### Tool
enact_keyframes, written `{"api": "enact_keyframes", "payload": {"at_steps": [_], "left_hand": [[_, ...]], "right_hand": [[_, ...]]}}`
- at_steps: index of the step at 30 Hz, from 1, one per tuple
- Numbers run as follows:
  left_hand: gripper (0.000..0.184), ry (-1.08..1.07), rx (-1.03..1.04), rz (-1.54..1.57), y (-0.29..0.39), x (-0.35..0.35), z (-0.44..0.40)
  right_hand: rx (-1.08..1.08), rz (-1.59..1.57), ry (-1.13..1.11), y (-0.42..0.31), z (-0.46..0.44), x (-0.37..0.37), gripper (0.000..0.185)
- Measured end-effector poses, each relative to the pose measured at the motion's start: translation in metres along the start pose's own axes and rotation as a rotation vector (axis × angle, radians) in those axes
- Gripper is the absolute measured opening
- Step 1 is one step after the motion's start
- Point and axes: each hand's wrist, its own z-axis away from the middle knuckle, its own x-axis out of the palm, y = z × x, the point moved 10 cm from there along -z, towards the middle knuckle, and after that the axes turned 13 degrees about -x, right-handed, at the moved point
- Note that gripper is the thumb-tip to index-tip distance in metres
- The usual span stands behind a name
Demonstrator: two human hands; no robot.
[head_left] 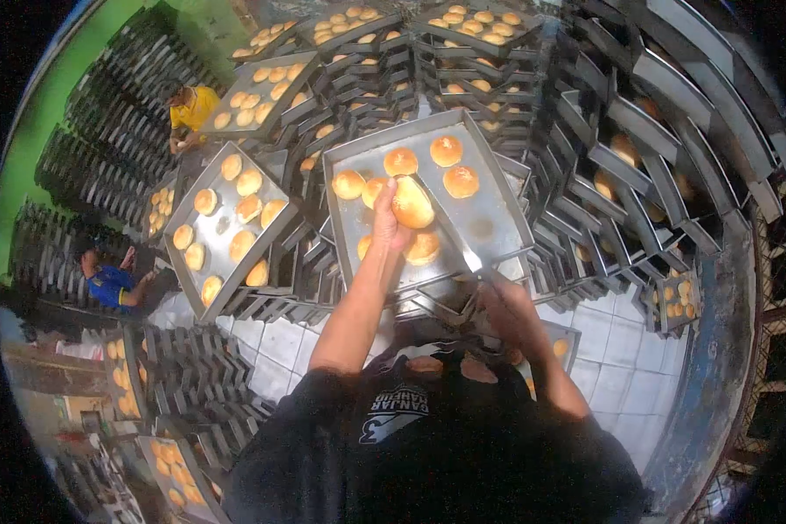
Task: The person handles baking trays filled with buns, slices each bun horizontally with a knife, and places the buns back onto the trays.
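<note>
Over a metal tray point(489, 231) of golden buns, my left hand point(389, 218) is closed round a bun point(413, 205), holding it above the others. My right hand point(502, 293), dark and partly blurred, grips a long flat metal blade point(450, 227) near the tray's front right edge. The blade slants up and left, its far end beside the held bun. Two buns point(446, 151) lie at the back right of the tray; another bun point(424, 249) sits just below the held one. Part of the tray's left side is hidden by my left hand and forearm.
A second bun tray point(183, 262) stands close on the left. Stacked trays point(358, 79) rise behind, with more stacks point(620, 166) on the right. Two people, one in a yellow shirt point(203, 109) and one in a blue shirt point(112, 284), are at the far left. White floor tiles point(616, 341) show below.
</note>
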Motion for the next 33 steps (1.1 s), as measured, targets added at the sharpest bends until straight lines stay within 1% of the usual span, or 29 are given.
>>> {"api": "enact_keyframes", "payload": {"at_steps": [2, 3, 4, 6, 7, 8, 9, 12, 13, 15, 16, 18, 19, 20, 21, 22, 24, 27, 28, 29, 31, 32, 33], "left_hand": [[0.027, 0.002, -0.043, -0.033, -0.029, -0.002, -0.002], [0.031, -0.016, -0.027, -0.034, -0.042, 0.001, -0.005], [0.035, -0.035, -0.008, -0.034, -0.049, 0.01, -0.004], [0.036, -0.023, -0.017, -0.005, -0.048, 0.015, -0.005], [0.037, -0.037, -0.021, 0.05, -0.039, 0.013, -0.008], [0.038, -0.051, -0.022, 0.106, -0.027, 0.011, -0.011], [0.039, -0.023, -0.018, 0.093, -0.014, 0.003, -0.014], [0.04, -0.02, -0.016, 0.083, -0.009, 0.002, -0.008], [0.041, -0.063, -0.024, 0.056, -0.022, 0.011, -0.004], [0.041, -0.055, -0.036, 0.07, -0.052, 0.021, -0.001], [0.041, -0.049, -0.035, 0.088, -0.061, 0.023, -0.003], [0.04, -0.013, -0.02, 0.122, -0.057, 0.024, -0.009], [0.039, 0.012, -0.015, 0.154, -0.047, 0.021, -0.013], [0.039, 0.04, -0.007, 0.188, -0.038, 0.016, -0.014], [0.037, 0.005, -0.006, 0.195, -0.028, 0.017, -0.012], [0.037, 0.006, 0.004, 0.199, -0.025, 0.017, -0.01], [0.039, 0.023, 0.009, 0.129, -0.028, 0.014, -0.007], [0.038, 0.027, -0.012, 0.136, -0.061, 0.017, -0.007], [0.037, 0.013, -0.015, 0.125, -0.066, 0.019, -0.007], [0.036, 0.009, -0.047, 0.151, -0.065, 0.019, -0.01], [0.036, 0.032, -0.02, 0.177, -0.046, 0.023, -0.007], [0.035, 0.06, 0.007, 0.209, -0.034, 0.022, -0.004], [0.033, 0.06, -0.003, 0.256, -0.026, 0.013, -0.009]], "right_hand": [[0.272, -0.12, -0.075, 0.024, -0.002, 0.009, 0.038], [0.239, -0.065, 0.018, 0.003, -0.019, -0.002, 0.037], [0.243, -0.063, 0.029, 0.008, -0.028, -0.005, 0.037], [0.239, -0.107, -0.082, 0.021, -0.041, 0.008, 0.037], [0.233, -0.108, -0.08, 0.022, -0.034, 0.009, 0.037], [0.159, -0.048, -0.024, 0.015, -0.021, 0.003, 0.038], [0.087, 0.011, 0.03, 0.011, -0.008, -0.002, 0.039], [0.022, -0.014, 0.059, 0.04, 0.026, 0.02, 0.038], [0.031, -0.015, 0.064, 0.022, 0.013, 0.015, 0.038], [0.27, -0.116, 0.054, 0.017, -0.016, 0.01, 0.038], [0.272, -0.115, 0.061, 0.022, -0.024, 0.008, 0.038], [0.183, -0.185, 0.06, 0.027, -0.038, 0.012, 0.039], [0.179, -0.184, 0.061, 0.028, -0.033, 0.013, 0.039], [0.126, -0.12, 0.081, 0.022, -0.02, 0.012, 0.038], [0.07, -0.057, 0.097, 0.018, -0.009, 0.012, 0.038], [0.064, -0.059, 0.089, 0.021, 0.001, 0.018, 0.038], [0.179, -0.118, 0.103, 0.04, 0.023, 0.029, 0.038], [0.248, -0.081, 0.065, 0.022, -0.019, 0.015, 0.042], [0.252, -0.079, 0.071, 0.027, -0.025, 0.012, 0.042], [0.211, -0.132, 0.074, 0.028, -0.034, 0.013, 0.043], [0.16, -0.187, 0.074, 0.037, -0.031, 0.023, 0.044], [0.043, 0.032, 0.102, 0.037, -0.014, 0.026, 0.044], [-0.023, 0.139, 0.108, 0.032, -0.005, 0.026, 0.044]]}}
